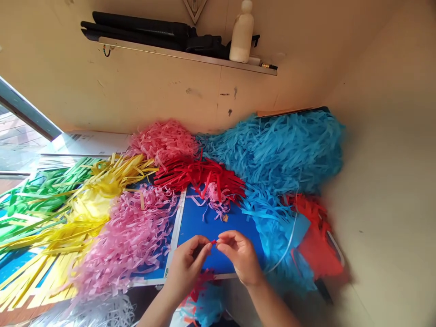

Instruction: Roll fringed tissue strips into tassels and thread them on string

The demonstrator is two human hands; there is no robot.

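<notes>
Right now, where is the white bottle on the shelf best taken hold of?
Probably the white bottle around its wide body, from the front right: it stands upright on the shelf, wall behind, black gear crowding its left.

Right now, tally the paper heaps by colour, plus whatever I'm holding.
Green heap: 1
Yellow heap: 1
Pink heaps: 2
Red heap: 1
Blue heap: 1
Orange-red heap: 1
White heap: 1
Red strip, held by left hand and right hand: 1
Total: 9
</notes>
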